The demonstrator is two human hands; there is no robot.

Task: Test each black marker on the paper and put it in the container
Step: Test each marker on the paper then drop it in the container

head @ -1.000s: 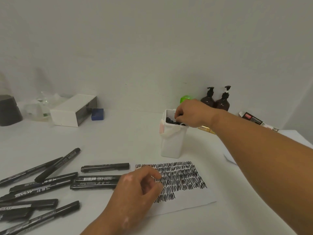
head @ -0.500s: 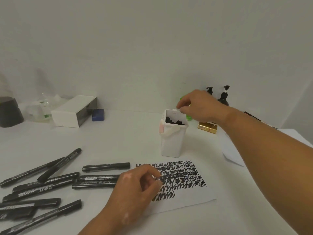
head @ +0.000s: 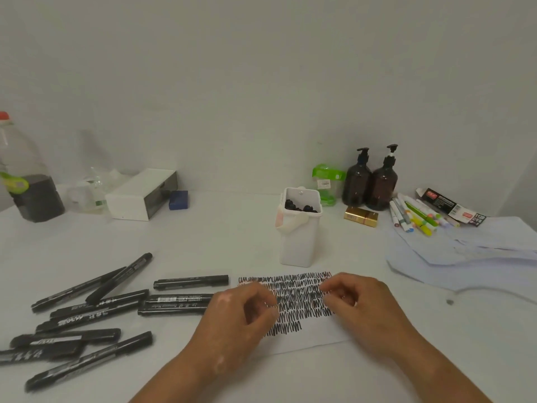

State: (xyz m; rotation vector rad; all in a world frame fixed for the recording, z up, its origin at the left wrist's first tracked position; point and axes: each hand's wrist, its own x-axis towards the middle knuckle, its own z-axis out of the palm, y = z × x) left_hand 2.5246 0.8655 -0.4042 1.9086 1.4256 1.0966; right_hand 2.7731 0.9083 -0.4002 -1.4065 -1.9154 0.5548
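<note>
A white tabletop (head: pixel 232 237) is carrying everything. Toward its near edge, a white sheet of paper (head: pixel 316 334) covered with rows of black scribbled test lines is lying flat. Both bare hands are sitting over it. The left hand (head: pixel 235 321) is resting on the sheet's left part, its fingers loosely curled with the thumb near the forefinger, holding nothing. The right hand (head: pixel 363 312) is sitting over the sheet's right part, slightly blurred, its fingers likewise loosely curled and gripping nothing.

Just beyond the paper, a tall white square plastic container (head: pixel 297 242) is standing upright, with the dark caps of stored markers (head: pixel 299 207) showing inside its mouth. To the left of the paper, a loose spread of long black capped markers (head: pixel 98 305) is lying on the table, well apart from the container. Two brown pump bottles (head: pixel 380 184) are standing at the back right.
</note>
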